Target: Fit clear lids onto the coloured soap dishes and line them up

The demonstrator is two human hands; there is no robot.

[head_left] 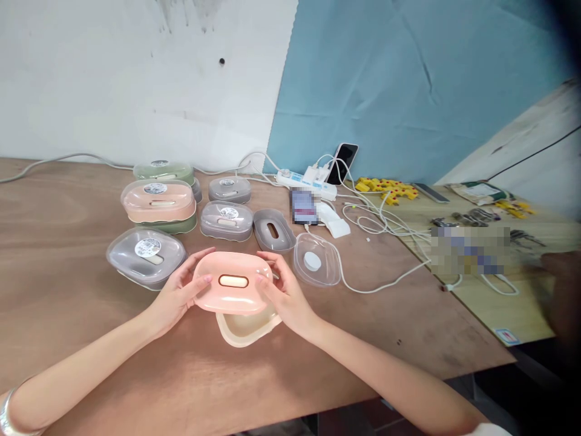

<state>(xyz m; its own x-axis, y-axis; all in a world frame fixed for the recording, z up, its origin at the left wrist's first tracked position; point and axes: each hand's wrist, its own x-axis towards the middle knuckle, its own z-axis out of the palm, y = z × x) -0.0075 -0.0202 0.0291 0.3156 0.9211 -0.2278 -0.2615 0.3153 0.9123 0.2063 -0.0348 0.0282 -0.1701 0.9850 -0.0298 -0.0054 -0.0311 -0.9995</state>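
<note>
Between my two hands is a glossy pink oval soap box part (233, 298) with a slot in its middle. My left hand (184, 290) grips its left end, thumb on top. On the right end my right hand (281, 287) holds on the same way. Under the pink part a cream tray (242, 332) sticks out toward me; whether a hand touches it I cannot tell. A grey soap box (147, 257) with a clear cover stands just beyond my left hand. Past my right hand lie a grey slotted part (273, 230) and a clear cover (316, 260).
Several boxed soap dishes, pink (158, 197), green (166, 171) and grey (227, 221), stand behind. A power strip (306, 183), white cables (381, 289) and phones (344, 162) lie at the back. Yellow pieces (388, 188) are on the right table.
</note>
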